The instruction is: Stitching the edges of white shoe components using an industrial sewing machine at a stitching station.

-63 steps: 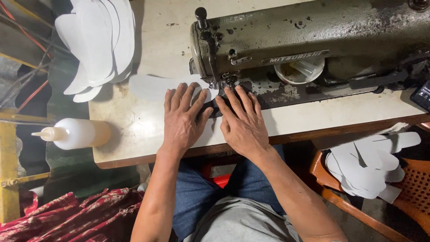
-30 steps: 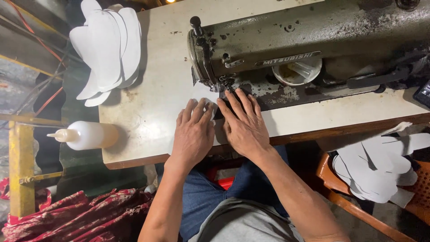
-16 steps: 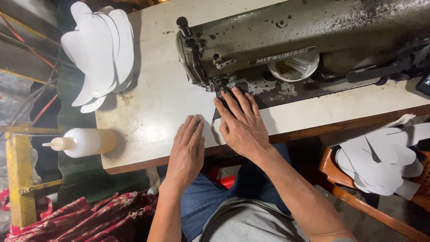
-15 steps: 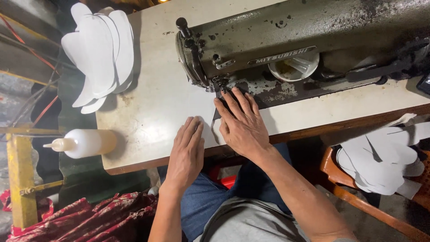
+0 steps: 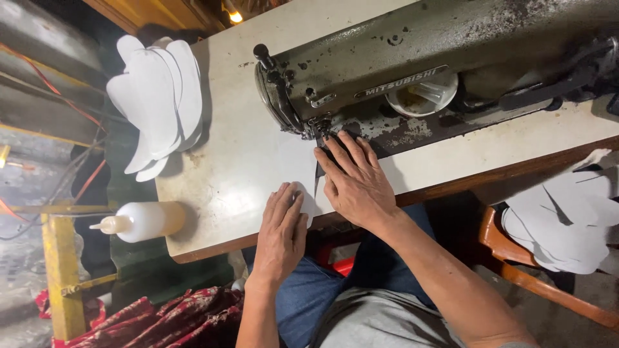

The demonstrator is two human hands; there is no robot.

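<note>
My right hand (image 5: 353,182) lies flat on a dark strip of material (image 5: 320,169) just in front of the needle (image 5: 320,129) of a grey-green sewing machine (image 5: 412,71). The fingers point towards the needle. My left hand (image 5: 282,233) presses flat on a white cut piece (image 5: 298,169) near the table's front edge, left of the right hand. The white piece runs from under the left hand towards the needle. Neither hand grips anything; both rest palm down with fingers spread.
A stack of white cut pieces (image 5: 158,103) hangs over the cream table's (image 5: 225,161) left end. A white squeeze bottle (image 5: 142,221) lies at the front left corner. More white pieces (image 5: 567,219) sit on a wooden chair (image 5: 516,270) to the right. Red patterned cloth (image 5: 174,319) lies below.
My left hand has slid back from beside the needle towards the table's front edge. My right hand has stayed by the needle. The view has shifted left.
</note>
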